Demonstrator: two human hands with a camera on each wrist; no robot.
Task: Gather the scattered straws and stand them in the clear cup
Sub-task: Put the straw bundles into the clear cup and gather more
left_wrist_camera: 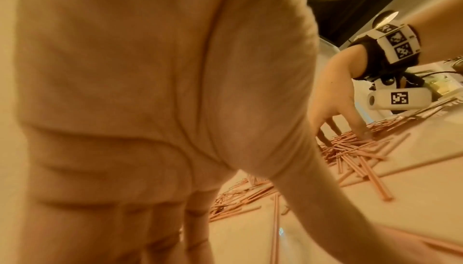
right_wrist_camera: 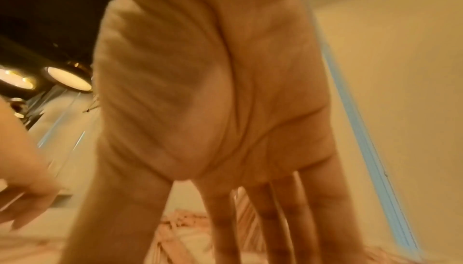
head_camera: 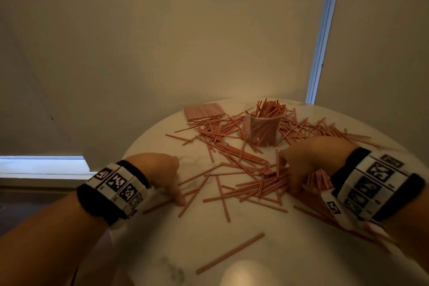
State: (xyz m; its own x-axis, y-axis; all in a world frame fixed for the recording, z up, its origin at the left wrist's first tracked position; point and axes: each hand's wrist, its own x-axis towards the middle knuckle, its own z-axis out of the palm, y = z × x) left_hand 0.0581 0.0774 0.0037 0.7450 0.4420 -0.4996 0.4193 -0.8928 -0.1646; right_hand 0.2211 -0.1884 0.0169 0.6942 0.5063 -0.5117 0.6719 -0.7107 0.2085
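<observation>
Many thin orange-striped straws (head_camera: 243, 169) lie scattered over a round white table (head_camera: 255, 227). At the back stands the clear cup (head_camera: 263, 132), holding a thick bunch of upright straws (head_camera: 270, 109). My left hand (head_camera: 169, 181) points its straight fingers down at the table on the left fringe of the scatter, thumb spread; its palm (left_wrist_camera: 150, 109) holds nothing. My right hand (head_camera: 301, 165) rests spread, straight fingers on a dense heap of straws (left_wrist_camera: 355, 149) in front of the cup. The right wrist view shows its bare palm (right_wrist_camera: 213, 99) above blurred straws (right_wrist_camera: 180, 222).
A flat packet of straws (head_camera: 204, 111) lies at the table's back left. One lone straw (head_camera: 229, 253) lies near the front. More straws run under my right wrist towards the table's right rim. A wall and blinds stand close behind the table.
</observation>
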